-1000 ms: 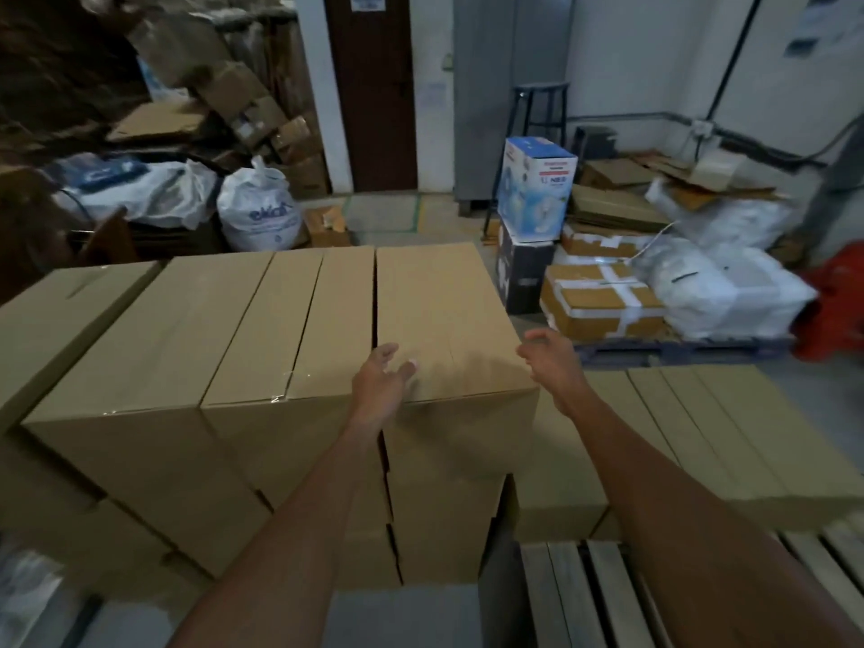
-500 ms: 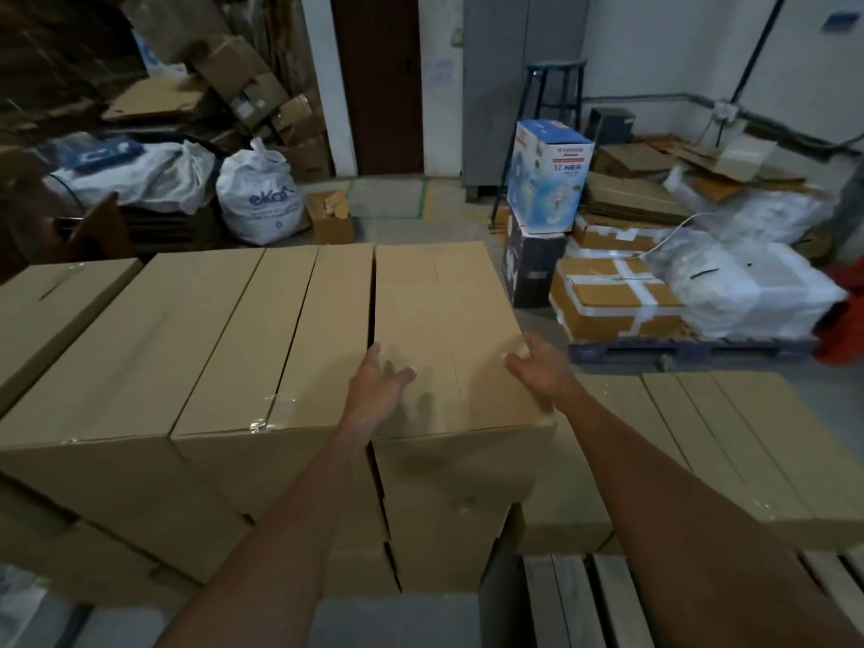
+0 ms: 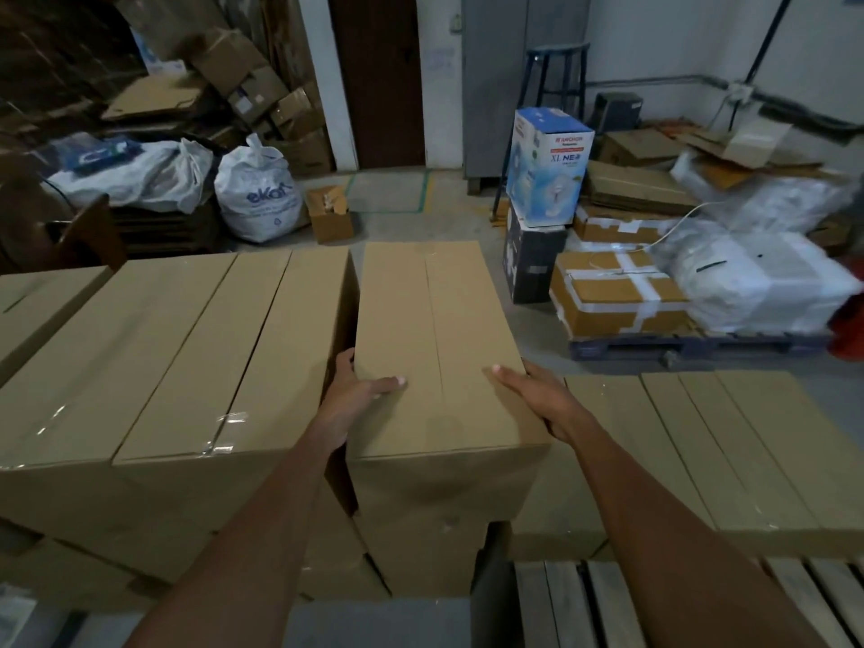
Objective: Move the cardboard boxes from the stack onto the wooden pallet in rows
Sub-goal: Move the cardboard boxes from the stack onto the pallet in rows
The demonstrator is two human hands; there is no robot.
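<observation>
Head view: the stack (image 3: 187, 367) of long cardboard boxes fills the left, top layer lying side by side. Low right, the wooden pallet (image 3: 565, 605) shows bare slats at its near edge; a row of boxes (image 3: 729, 451) already lies on it, just beside the stack.

On the stack's right end sits the rightmost top box (image 3: 435, 348). A dark gap now parts it from its neighbour, where a second ago there was only a thin seam.

Then both hands hovered loose above the lid. Now the left hand (image 3: 355, 399) is down in that gap and the right hand (image 3: 542, 399) clasps the opposite edge. Both grasp the box: thumbs flat on top, fingers curled down the side walls, tips hidden.

Judgement: grip made, box worked free sideways, apparently not lifted yet. The carry right to the pallet row remains.
</observation>
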